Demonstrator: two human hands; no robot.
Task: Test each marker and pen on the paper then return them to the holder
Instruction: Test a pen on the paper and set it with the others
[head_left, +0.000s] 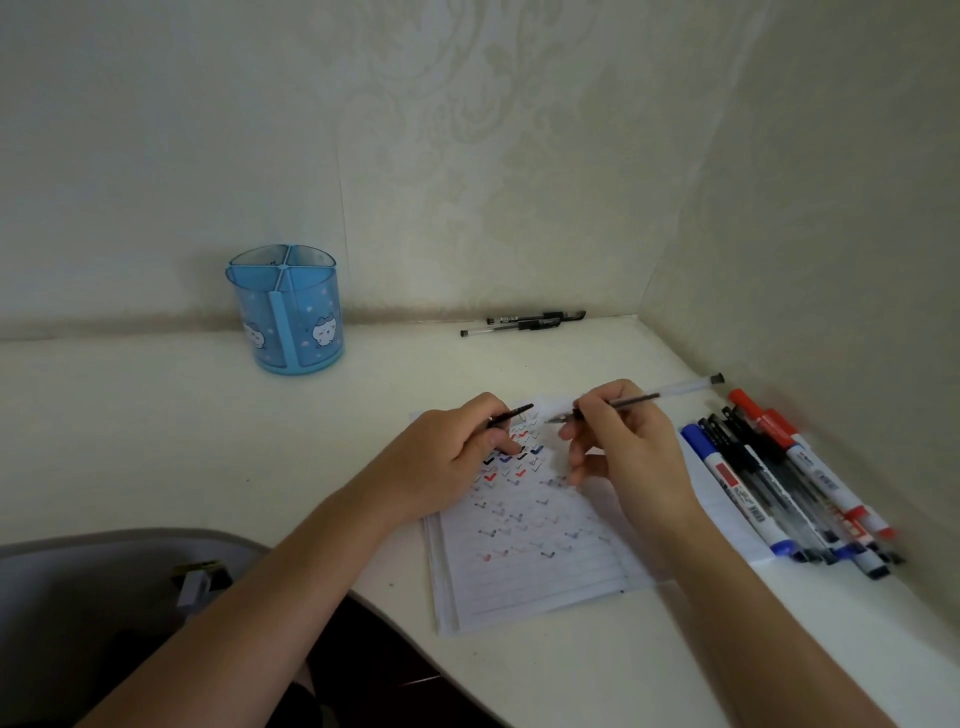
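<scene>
My right hand (613, 441) grips a clear-barrelled black pen (670, 392), uncapped, its tip pointing left just above the lined paper (540, 561). My left hand (462, 452) pinches the pen's black cap (514, 414) a short way left of the tip. The paper carries several rows of black, blue and red tick marks. The blue pen holder (288, 312), with cat pictures and divided compartments, stands empty at the back left by the wall.
A bunch of several markers and pens (784, 478), red, blue and black, lies on the desk right of the paper, close to the right wall. Two black pens (524, 322) lie along the back wall. A grey chair (104, 582) sits at lower left.
</scene>
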